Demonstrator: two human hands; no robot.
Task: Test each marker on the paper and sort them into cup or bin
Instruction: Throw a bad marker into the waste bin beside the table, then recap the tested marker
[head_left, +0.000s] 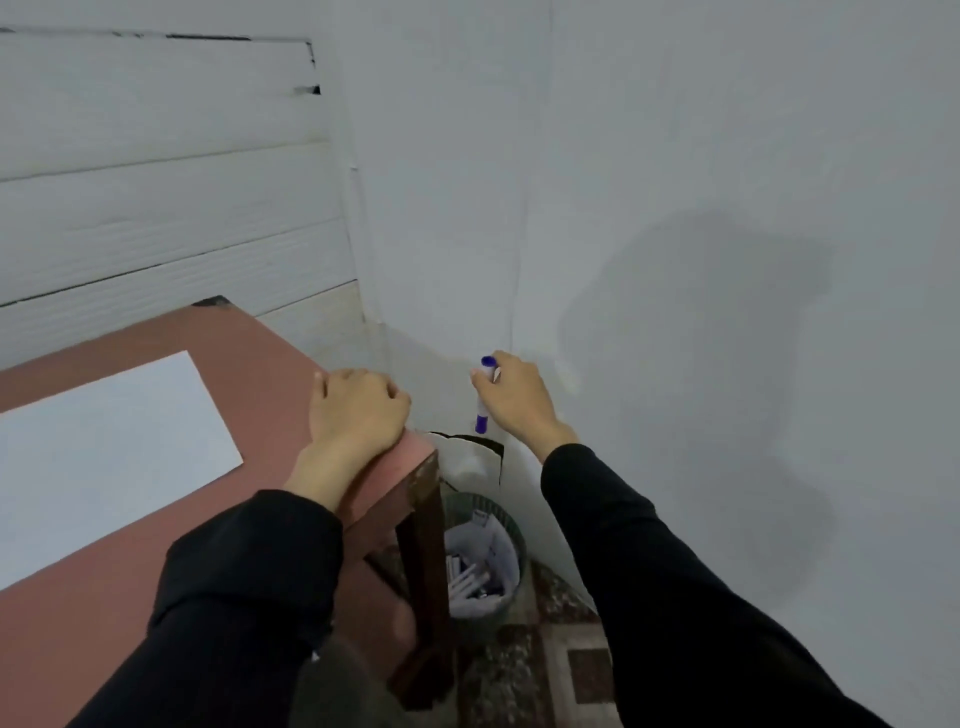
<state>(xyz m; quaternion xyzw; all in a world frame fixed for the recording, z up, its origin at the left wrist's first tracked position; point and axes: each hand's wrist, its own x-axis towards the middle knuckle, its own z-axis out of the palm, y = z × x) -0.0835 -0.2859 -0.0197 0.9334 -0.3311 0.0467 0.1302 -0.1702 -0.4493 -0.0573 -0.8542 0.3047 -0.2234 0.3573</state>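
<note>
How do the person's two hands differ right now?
The right hand pinches a blue-capped marker; the left hand holds nothing.
The left hand rests on the corner of the red table, fingers curled over its edge; the right hand is off the table, out over the bin on the floor.
Both come out of black sleeves.
</note>
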